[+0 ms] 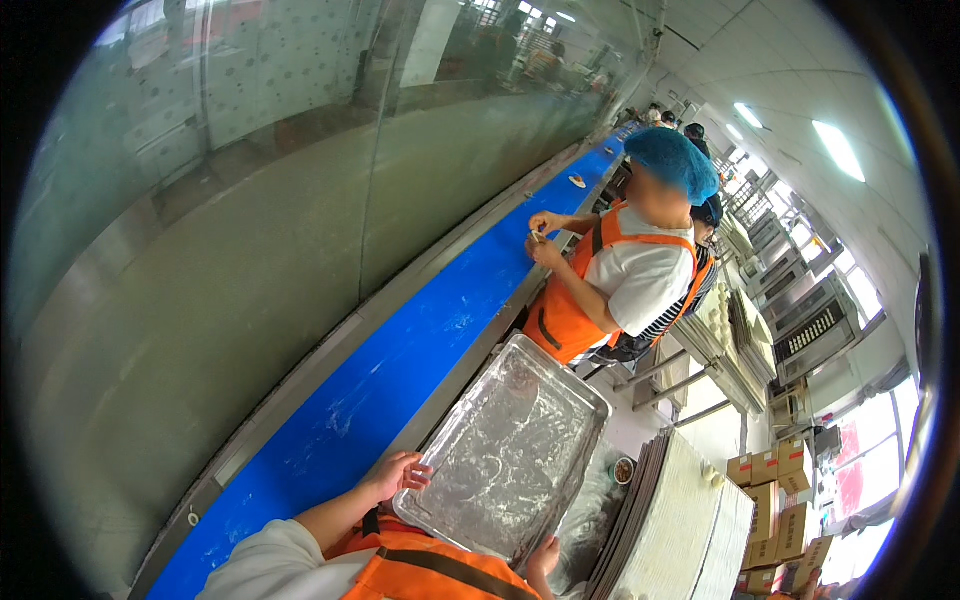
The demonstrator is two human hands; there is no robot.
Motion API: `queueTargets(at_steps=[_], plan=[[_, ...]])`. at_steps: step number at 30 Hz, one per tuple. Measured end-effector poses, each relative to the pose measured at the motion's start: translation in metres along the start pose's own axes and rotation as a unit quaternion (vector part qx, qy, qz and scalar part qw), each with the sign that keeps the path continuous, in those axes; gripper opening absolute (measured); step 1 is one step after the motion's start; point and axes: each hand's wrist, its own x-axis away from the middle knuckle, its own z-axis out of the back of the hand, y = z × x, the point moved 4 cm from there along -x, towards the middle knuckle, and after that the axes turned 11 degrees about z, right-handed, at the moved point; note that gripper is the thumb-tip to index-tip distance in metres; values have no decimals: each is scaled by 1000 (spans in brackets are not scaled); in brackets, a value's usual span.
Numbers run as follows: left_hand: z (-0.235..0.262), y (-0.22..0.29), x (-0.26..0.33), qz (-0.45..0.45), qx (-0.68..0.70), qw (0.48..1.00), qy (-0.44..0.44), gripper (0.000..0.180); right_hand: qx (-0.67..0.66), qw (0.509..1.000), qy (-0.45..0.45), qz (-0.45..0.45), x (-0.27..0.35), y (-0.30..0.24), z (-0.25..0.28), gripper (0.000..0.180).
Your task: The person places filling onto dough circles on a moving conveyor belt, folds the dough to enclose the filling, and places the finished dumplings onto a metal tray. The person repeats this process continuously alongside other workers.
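A shallow metal tray (505, 445), dusted with white flour, lies in front of me beside the conveyor belt. My left hand (400, 476) is closed on its left edge near the close corner, fingers curled over the rim. At the near right corner, my right hand (543, 560) grips the same tray; most of its fingers are hidden. No food rests on the tray, only streaks of flour. The blue conveyor belt (400, 365), smeared with flour, runs along the tray's left side and away from me.
A co-worker (620, 260) in an orange apron and blue hair net handles a small piece of dough over the belt. Right of the tray stand a small bowl (622, 470) and stacked boards (675, 525). Cardboard boxes (780, 510) sit farther right. Glass panels (250, 230) line the belt's left.
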Motion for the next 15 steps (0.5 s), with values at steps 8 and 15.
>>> queueTargets(at_steps=[8, 15], plan=[[-2, 1, 1, 0, 1, 1000, 9, 18, -19, 999, 32, 7, 1, 0, 0, 37], [-6, 2, 2, 1, -18, 1000, 17, 24, -10, 1000, 28, 8, 2, -4, 3, 35]])
